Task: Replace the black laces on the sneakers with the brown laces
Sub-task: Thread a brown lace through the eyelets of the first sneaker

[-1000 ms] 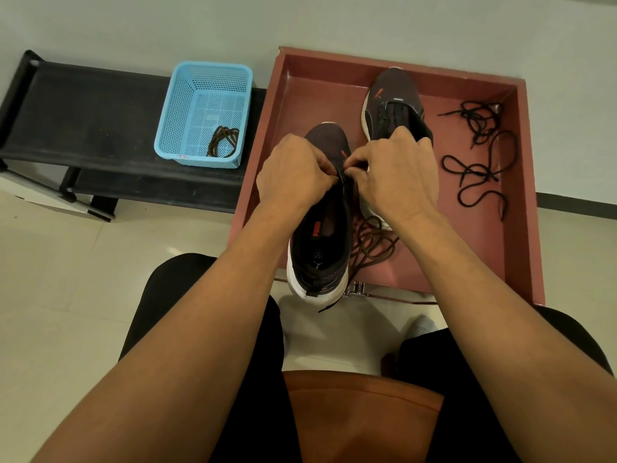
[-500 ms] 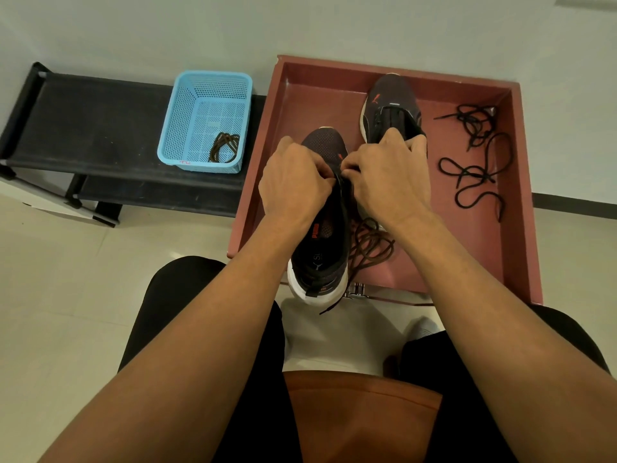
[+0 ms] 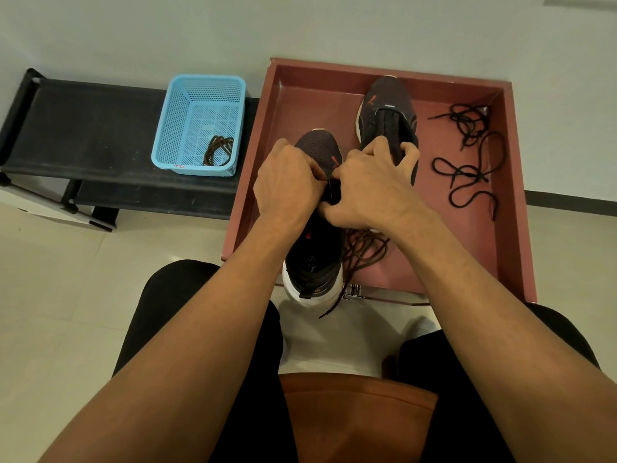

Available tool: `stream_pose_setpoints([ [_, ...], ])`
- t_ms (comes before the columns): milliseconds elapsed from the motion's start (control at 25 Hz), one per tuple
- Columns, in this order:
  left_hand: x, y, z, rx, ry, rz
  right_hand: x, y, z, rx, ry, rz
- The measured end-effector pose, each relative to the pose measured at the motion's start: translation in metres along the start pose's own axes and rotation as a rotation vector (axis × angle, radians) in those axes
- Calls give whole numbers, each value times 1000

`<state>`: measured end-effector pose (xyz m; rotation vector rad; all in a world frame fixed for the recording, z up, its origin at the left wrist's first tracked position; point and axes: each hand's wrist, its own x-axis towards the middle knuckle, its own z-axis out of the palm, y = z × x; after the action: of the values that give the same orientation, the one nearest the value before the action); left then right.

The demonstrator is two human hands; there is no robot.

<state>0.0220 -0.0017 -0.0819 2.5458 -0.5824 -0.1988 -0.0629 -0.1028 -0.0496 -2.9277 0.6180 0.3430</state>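
A dark sneaker (image 3: 314,262) with a white heel lies at the near edge of the red tray (image 3: 514,202), heel toward me. My left hand (image 3: 287,182) and my right hand (image 3: 370,185) meet over its eyelet area with fingers curled, pinching at the brown lace there. The loose part of that brown lace (image 3: 364,248) trails beside the sneaker. The second sneaker (image 3: 387,111) stands farther back, laced in black. Loose black laces (image 3: 470,162) lie at the tray's right. Another brown lace (image 3: 218,150) sits in the blue basket (image 3: 187,128).
The basket rests on a low black bench (image 3: 83,128) left of the tray, against a pale wall. My knees in black trousers and an orange seat edge fill the bottom of the view, over a tiled floor.
Both hands stay together over the near sneaker's eyelets, with small finger movements. The view has shifted slightly, so the tray sits a little lower in frame.
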Motion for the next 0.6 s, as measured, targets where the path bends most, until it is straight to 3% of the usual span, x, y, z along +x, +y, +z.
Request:
stream_pose_setpoints([
  [200,-3,5,1,57,11,-1,-6,-12,6,-14,113,18],
  [440,2,6,2,143,-32,125,-9,-10,4,-18,62,3],
  [600,12,3,-10,143,-76,149,-6,-6,9,-14,149,-2],
])
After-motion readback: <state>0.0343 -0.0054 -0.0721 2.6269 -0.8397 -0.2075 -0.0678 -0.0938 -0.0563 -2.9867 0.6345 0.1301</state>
